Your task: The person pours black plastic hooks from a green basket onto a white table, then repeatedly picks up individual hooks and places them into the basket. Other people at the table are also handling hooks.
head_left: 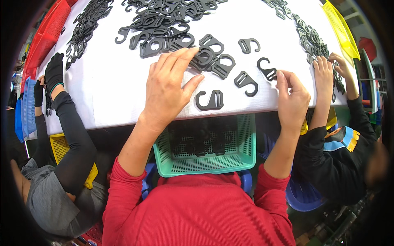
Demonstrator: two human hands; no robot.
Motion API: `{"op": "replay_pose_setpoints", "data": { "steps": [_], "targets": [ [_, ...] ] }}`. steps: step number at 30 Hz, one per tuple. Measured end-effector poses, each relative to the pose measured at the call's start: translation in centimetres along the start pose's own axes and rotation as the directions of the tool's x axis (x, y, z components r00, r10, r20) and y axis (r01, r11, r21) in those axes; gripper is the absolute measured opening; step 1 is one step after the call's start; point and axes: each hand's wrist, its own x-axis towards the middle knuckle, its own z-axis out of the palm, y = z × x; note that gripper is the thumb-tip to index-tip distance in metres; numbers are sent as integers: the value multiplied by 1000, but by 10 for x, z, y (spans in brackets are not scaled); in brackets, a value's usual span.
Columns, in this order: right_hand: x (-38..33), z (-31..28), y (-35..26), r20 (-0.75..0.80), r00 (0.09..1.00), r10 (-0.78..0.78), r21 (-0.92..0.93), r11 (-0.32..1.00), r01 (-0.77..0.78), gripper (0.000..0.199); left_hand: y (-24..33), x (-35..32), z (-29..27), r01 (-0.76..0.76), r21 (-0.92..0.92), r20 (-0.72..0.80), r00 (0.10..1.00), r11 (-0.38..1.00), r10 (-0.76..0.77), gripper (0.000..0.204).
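My right hand (294,97) pinches a black plastic hook (268,73) by its slotted end, between thumb and fingertips near the table's front edge. The curved end points away from me. My left hand (170,84) is open over the white tabletop (113,96), its fingers stretched out toward a cluster of black hooks (204,57). Whether its fingertips touch them I cannot tell. Several loose hooks lie between my hands, among them a single hook (210,100) close to the edge, a tilted hook (246,83) and another hook (248,45) farther back.
A large pile of hooks (158,20) covers the far middle. A green basket (205,165) below the table edge holds dark pieces. Side piles lie near a co-worker's gloved hand (54,74) at left and another co-worker's hand (323,71) at right. Red baskets (48,30) line the left edge.
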Motion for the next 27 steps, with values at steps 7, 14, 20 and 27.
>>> {"op": "replay_pose_setpoints", "data": {
  "steps": [7, 14, 20, 27],
  "targets": [
    [5, 3, -5, -20, 993, -120, -47, 992, 119, 23, -2, 4, 3, -29, 22, -18, 999, 999, 29, 49],
    [5, 33, -57, 75, 930, -360, 309, 895, 322, 37, 0, 5, -3, 18, -209, -90, 995, 978, -37, 46],
    [10, 60, -71, 121, 879, -461, 408, 831, 379, 54, 1, 1, -17, 269, -655, 110, 958, 706, -263, 40],
    [4, 63, -97, 392, 885, -252, 674, 734, -89, 58, -16, -2, -24, 388, -921, 348, 845, 19, -407, 25]
  ]
}}
